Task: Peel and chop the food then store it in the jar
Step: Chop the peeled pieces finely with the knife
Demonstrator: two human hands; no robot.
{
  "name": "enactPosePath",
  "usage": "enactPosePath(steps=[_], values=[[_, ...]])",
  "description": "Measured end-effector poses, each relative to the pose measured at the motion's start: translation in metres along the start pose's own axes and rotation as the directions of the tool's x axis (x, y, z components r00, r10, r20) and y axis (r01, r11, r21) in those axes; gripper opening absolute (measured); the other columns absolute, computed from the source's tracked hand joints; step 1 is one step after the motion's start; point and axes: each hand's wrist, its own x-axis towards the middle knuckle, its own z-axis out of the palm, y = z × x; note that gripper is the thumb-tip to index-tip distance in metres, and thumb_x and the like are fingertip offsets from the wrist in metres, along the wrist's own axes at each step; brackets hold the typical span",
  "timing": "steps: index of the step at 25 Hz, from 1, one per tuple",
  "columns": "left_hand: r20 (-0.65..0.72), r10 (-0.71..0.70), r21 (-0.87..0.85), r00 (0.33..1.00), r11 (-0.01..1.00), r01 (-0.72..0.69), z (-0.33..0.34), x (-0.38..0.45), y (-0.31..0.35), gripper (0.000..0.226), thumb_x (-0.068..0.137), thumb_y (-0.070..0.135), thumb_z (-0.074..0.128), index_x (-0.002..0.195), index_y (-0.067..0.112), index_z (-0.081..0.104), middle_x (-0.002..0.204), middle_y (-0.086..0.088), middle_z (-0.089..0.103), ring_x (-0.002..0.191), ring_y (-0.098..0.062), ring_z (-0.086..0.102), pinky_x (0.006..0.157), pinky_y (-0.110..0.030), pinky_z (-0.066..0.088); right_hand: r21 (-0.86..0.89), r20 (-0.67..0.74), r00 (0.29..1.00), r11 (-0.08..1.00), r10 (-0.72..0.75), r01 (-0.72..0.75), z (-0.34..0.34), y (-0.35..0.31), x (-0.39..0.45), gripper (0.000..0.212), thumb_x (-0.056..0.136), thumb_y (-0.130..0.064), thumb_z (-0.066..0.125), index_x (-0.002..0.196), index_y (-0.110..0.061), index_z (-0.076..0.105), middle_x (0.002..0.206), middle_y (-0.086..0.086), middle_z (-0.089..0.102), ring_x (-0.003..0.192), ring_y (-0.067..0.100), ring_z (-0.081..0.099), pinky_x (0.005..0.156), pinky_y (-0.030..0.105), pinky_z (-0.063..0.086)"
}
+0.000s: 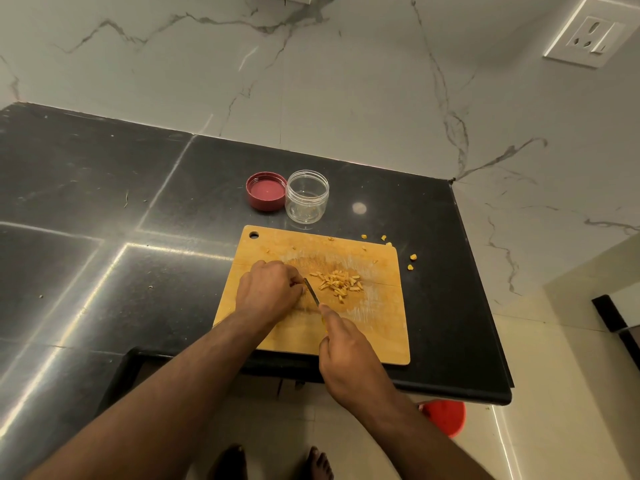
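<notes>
A white marble-patterned wall (346, 81) with a socket plate (588, 31) backs a black stone counter (104, 220). Below lies a pale tiled floor (554, 393) with a red bucket (446, 415).

A wooden cutting board (374, 323) lies at the counter's front edge. Behind it stands an open clear jar (306, 195), touching its red lid (266, 190), which lies inverted.

The left hand (268, 291) rests on the board, fingers curled; what they hold is hidden. The right hand (349, 358) grips a knife (311, 292), forefinger along its spine. The blade lies between the left fingertips and the chopped pieces (339, 284) piled just right of it. Stray bits (410, 261) lie on the counter.
</notes>
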Motion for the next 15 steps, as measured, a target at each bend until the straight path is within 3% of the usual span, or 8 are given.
enactPosePath(steps=[4, 9, 15], values=[[-0.001, -0.024, -0.007, 1.000, 1.000, 0.024, 0.001, 0.000, 0.000, 0.020, 0.091, 0.039, 0.064, 0.106, 0.031, 0.077, 0.102, 0.011, 0.071, 0.099, -0.015, 0.055, 0.080, -0.037, 0.053, -0.050, 0.021, 1.000, 0.999, 0.001, 0.000, 0.000, -0.006, 0.005, 0.052, 0.103, -0.020, 0.030, 0.154, -0.026, 0.020, 0.132, 0.004, 0.049, 0.109, 0.019, 0.052, 0.092, 0.034, 0.047], [-0.015, -0.030, -0.008, 0.999, 1.000, 0.030, -0.001, -0.001, 0.002, 0.020, 0.091, 0.041, 0.065, 0.104, 0.030, 0.076, 0.102, 0.010, 0.071, 0.101, -0.015, 0.054, 0.080, -0.036, 0.052, -0.035, 0.036, 0.999, 0.999, 0.032, -0.030, 0.001, -0.002, -0.013, 0.054, 0.103, -0.021, 0.030, 0.155, -0.027, 0.018, 0.137, 0.002, 0.047, 0.115, 0.017, 0.051, 0.097, 0.034, 0.046], [-0.009, -0.007, 0.002, 1.000, 1.000, 0.007, 0.000, -0.003, -0.001, 0.026, 0.093, 0.038, 0.064, 0.116, 0.029, 0.073, 0.111, 0.009, 0.071, 0.106, -0.016, 0.053, 0.084, -0.037, 0.052, 0.047, -0.061, 0.998, 0.999, 0.015, -0.012, -0.008, 0.003, -0.021, 0.052, 0.104, -0.020, 0.035, 0.154, -0.027, 0.024, 0.140, -0.004, 0.046, 0.110, 0.001, 0.044, 0.095, 0.017, 0.039]])
